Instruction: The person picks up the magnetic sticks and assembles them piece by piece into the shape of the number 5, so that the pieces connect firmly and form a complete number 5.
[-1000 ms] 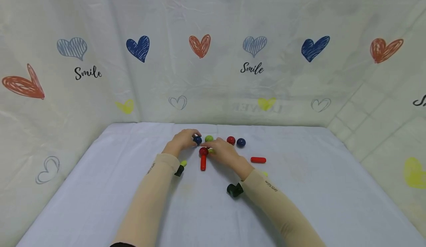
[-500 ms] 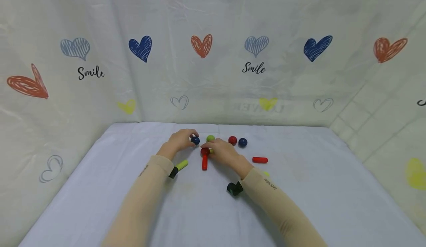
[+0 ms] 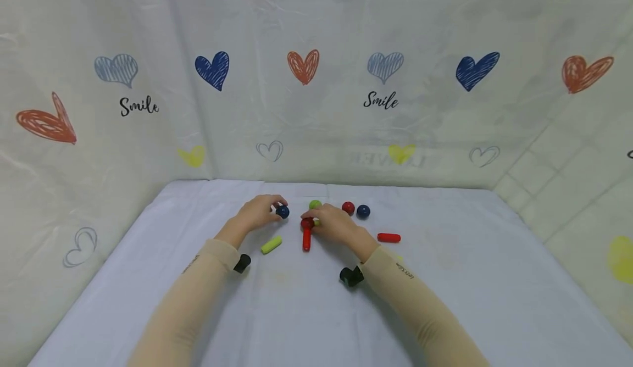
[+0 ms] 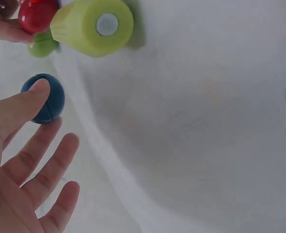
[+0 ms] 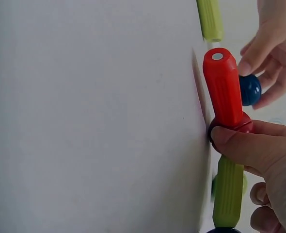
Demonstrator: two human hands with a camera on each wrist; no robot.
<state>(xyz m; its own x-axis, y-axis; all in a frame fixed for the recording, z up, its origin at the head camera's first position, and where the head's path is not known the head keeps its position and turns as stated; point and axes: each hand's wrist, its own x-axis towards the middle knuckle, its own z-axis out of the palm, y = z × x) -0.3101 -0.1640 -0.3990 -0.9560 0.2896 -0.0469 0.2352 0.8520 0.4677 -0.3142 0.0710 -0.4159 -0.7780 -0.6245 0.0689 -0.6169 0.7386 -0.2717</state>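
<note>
Blue ball (image 4: pixel 55 101) pinched, red ball (image 4: pixel 38 19) between red rod (image 5: pixel 223 87) and green rod (image 5: pixel 228 194)

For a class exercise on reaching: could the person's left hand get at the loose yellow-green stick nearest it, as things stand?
Probably yes: the yellow-green stick lies close by with nothing covering it, though the left hand pinches a blue ball and would likely need to release that first.
</note>
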